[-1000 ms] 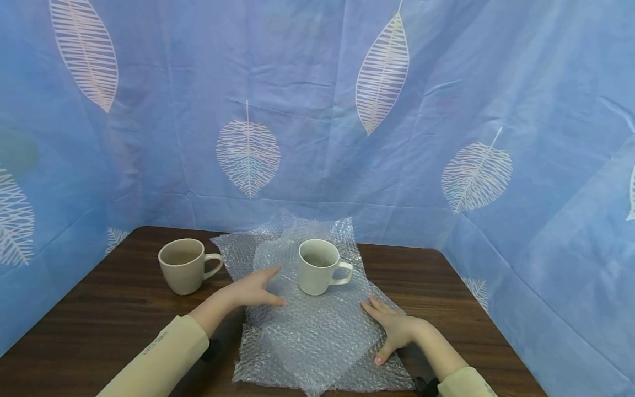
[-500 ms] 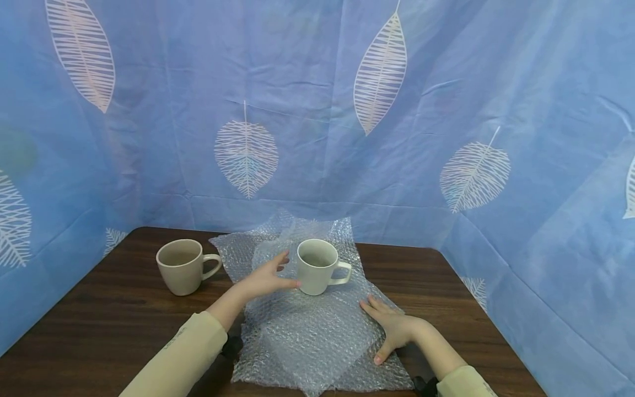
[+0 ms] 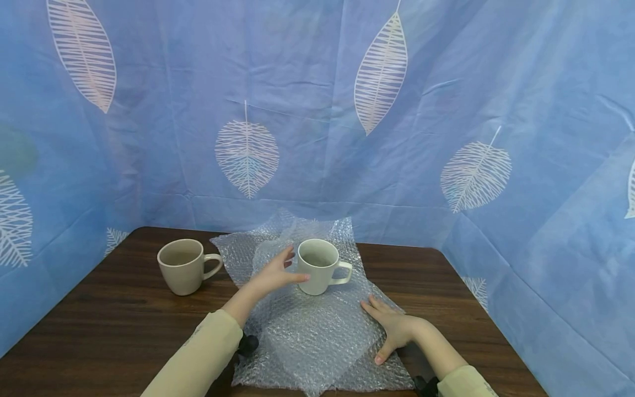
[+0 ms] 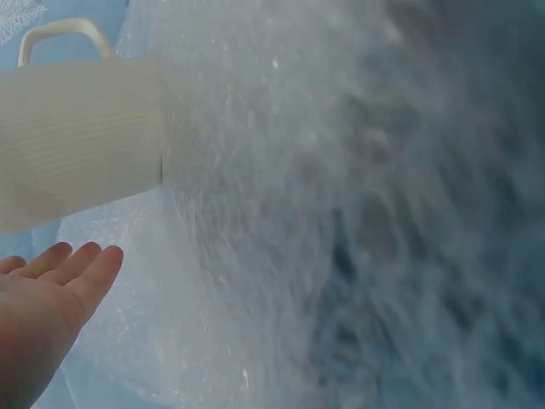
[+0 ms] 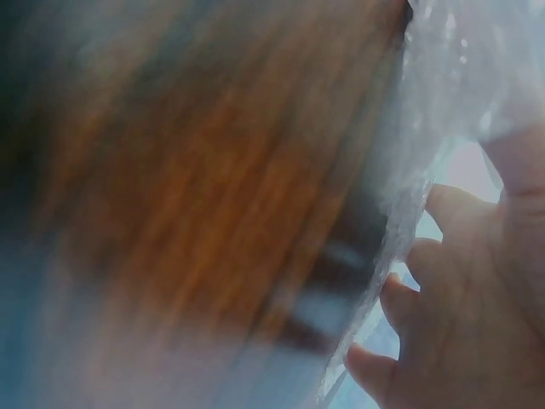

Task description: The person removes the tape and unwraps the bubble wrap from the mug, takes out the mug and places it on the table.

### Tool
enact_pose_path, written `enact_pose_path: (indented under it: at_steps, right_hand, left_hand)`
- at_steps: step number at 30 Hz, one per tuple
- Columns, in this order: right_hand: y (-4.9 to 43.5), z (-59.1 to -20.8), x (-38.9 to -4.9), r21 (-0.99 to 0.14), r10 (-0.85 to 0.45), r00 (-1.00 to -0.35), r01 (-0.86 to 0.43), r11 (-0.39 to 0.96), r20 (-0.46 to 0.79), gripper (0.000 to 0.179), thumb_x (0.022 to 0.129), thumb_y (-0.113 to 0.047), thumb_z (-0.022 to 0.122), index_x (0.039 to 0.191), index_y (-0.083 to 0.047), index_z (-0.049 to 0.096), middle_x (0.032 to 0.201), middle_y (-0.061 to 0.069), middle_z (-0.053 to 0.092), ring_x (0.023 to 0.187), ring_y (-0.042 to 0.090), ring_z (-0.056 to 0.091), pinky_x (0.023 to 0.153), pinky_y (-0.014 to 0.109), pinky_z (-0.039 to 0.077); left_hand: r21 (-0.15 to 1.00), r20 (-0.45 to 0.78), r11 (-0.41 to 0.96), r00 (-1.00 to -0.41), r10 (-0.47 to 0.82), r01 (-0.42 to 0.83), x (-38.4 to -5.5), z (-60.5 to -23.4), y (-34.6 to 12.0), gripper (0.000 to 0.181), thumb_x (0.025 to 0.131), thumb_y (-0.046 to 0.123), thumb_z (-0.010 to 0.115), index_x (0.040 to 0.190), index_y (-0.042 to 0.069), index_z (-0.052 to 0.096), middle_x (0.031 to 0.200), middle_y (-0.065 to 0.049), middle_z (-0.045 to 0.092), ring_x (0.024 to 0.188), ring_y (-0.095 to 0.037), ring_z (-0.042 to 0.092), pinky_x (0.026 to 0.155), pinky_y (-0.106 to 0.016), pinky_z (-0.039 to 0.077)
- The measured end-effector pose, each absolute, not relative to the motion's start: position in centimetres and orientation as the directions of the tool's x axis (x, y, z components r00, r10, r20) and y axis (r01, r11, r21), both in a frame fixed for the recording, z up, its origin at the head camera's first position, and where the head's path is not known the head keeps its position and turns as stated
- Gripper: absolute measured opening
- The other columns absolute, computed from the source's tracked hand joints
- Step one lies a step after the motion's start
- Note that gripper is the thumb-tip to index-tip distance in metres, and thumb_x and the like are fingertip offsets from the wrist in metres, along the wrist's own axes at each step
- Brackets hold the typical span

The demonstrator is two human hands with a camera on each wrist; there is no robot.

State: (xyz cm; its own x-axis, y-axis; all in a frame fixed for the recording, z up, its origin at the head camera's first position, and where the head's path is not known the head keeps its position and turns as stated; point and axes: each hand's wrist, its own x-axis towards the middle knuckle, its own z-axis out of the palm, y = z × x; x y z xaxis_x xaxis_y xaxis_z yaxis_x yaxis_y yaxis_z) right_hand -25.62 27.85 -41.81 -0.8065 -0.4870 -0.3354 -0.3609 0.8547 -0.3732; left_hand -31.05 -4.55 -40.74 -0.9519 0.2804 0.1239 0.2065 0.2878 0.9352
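Observation:
A white mug (image 3: 319,278) stands upright on the layered bubble wrap (image 3: 312,342), its handle pointing right. My left hand (image 3: 274,275) is at the mug's left side, thumb in front and fingers stretched toward the back. In the left wrist view, a gap separates the fingers (image 4: 85,273) from the white mug (image 4: 81,141); the thumb is out of that view. My right hand (image 3: 395,330) rests with spread fingers on the right edge of the bubble wrap. The right wrist view shows its fingers (image 5: 426,256) along the wrap's edge.
A beige mug (image 3: 183,278) stands on the dark wooden table (image 3: 124,325) to the left of the bubble wrap, handle toward the wrap. Blue leaf-patterned cloth (image 3: 307,154) hangs behind the table and at both sides.
My left hand has moved right and slightly away from me, up to the white mug's left side. The right hand and both mugs have stayed in place.

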Motion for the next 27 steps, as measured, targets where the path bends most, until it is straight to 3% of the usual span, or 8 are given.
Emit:
enact_pose_path:
  at_steps: [7,15,27]
  right_hand:
    - [27.8,-41.7,-25.7,-0.379,-0.486,-0.802,-0.354,0.855,-0.347,0.126,0.059,-0.039,0.088,0.154,-0.008,0.012,0.157,0.023,-0.001,0.14,0.048,0.004,0.098,0.074,0.015]
    - [27.8,-41.6,-25.6,-0.374,-0.485,-0.799,-0.353,0.857,-0.356,0.125,0.06,-0.041,0.087,0.154,-0.008,0.012,0.157,0.022,-0.001,0.14,0.048,0.003,0.098,0.075,0.014]
    - [27.9,-41.5,-25.8,-0.38,-0.487,-0.798,-0.353,0.855,-0.356,0.126,0.059,-0.046,0.086,0.155,-0.013,0.012,0.158,0.02,0.0,0.138,0.052,-0.002,0.094,0.078,0.012]
  left_hand:
    - [0.94,0.137,0.268,-0.953,0.271,0.212,-31.4,-41.2,-3.7,0.1,0.079,0.021,0.081,0.153,0.002,0.016,0.148,-0.022,0.034,0.133,-0.043,0.034,0.101,-0.056,0.035]
    - [0.949,0.151,0.227,-0.945,0.289,0.221,-31.3,-41.4,-3.0,0.095,0.081,0.016,0.079,0.153,0.01,0.02,0.148,-0.021,0.033,0.132,-0.044,0.033,0.101,-0.059,0.034]
    - [0.967,0.18,0.14,-0.961,0.208,0.211,-32.0,-42.5,-1.9,0.099,0.076,0.014,0.083,0.153,0.009,0.02,0.147,-0.021,0.035,0.131,-0.042,0.036,0.1,-0.058,0.035]
